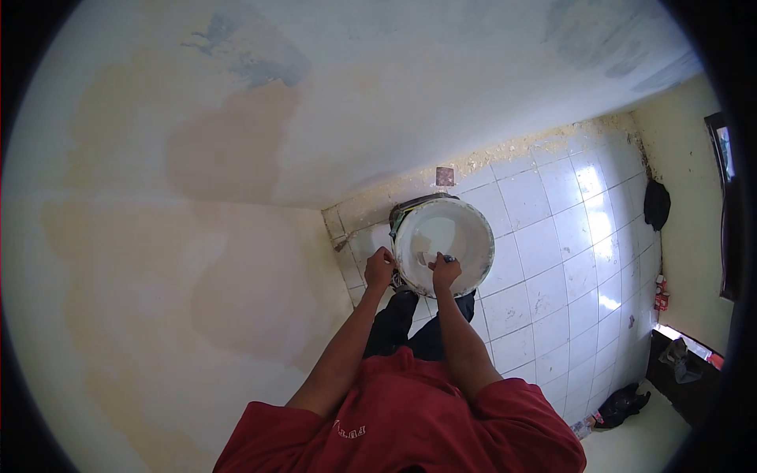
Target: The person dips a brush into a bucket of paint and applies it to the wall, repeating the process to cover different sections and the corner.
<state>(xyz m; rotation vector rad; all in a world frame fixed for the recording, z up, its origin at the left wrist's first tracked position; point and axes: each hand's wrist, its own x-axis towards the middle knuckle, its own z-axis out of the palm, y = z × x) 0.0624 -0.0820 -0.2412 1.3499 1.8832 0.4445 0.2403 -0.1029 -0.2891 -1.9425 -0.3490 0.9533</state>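
A large white bucket (482, 236) stands between my feet and the wall, its rim smeared and a pale wet mix in the bottom. My right hand (446, 272) is over the near side of the bucket, its fingers closed around a putty knife (423, 258). The tool's dark handle end shows above the fist, and its small pale blade points left over the mix. At the bucket's left edge, my left hand (379, 269) is closed on the rim, with the fingertips partly hidden.
Behind the bucket sits a dark container edge (400, 210). A patched wall (236, 142) rises ahead and to the left. White floor tiles (544, 236) with debris along the wall spread right, where a black bag (657, 205) and red packets (661, 296) lie.
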